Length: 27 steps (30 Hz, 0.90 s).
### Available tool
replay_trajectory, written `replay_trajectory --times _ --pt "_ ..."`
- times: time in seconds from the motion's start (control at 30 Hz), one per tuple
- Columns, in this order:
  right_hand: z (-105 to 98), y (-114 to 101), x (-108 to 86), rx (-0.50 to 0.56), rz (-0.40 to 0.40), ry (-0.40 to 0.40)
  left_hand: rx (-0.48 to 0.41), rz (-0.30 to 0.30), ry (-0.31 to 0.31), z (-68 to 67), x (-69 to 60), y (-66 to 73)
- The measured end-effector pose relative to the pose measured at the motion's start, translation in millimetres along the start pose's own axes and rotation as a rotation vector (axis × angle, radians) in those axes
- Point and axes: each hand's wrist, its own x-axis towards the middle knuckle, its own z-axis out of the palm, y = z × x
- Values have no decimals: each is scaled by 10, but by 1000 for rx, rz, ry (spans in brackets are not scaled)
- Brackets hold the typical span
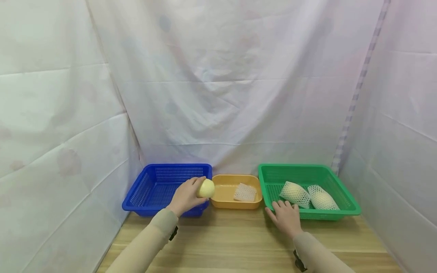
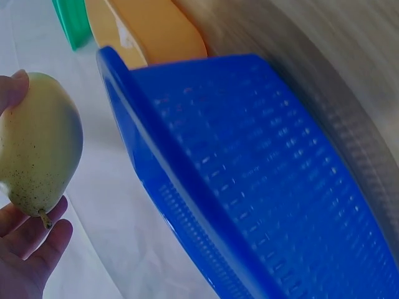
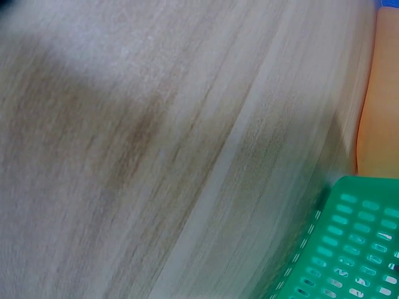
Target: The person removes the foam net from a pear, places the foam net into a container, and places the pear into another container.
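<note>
My left hand (image 1: 187,194) grips a pale yellow mango (image 1: 206,188) above the right front corner of the blue basket (image 1: 164,189). Dark specks and a short stem show on the mango (image 2: 41,146) in the left wrist view, with thumb and fingers around it. My right hand (image 1: 286,217) rests at the front rim of the green basket (image 1: 327,214), its fingers loosely spread and holding nothing. Two more pale fruits in white foam nets, one on the left (image 1: 295,194) and one on the right (image 1: 323,198), lie in the green basket. The right wrist view does not show the hand.
Between the baskets stands a shallow orange tray (image 1: 222,204) with white foam netting (image 1: 245,192) in it. All three containers stand on a wooden table (image 1: 232,242). White cloth (image 1: 218,94) hangs behind and at both sides.
</note>
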Motion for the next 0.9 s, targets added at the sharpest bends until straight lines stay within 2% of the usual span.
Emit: replay_trajectory --times 0.23,0.47,0.9 --pt "-7 -7 -6 -1 1 6 11 -54 -18 -53 36 -99" --pt "-11 -9 -23 -12 2 -7 11 -57 -15 -84 77 -149" --pt "9 -12 1 -20 0 -2 6 -108 -28 -167 179 -250"
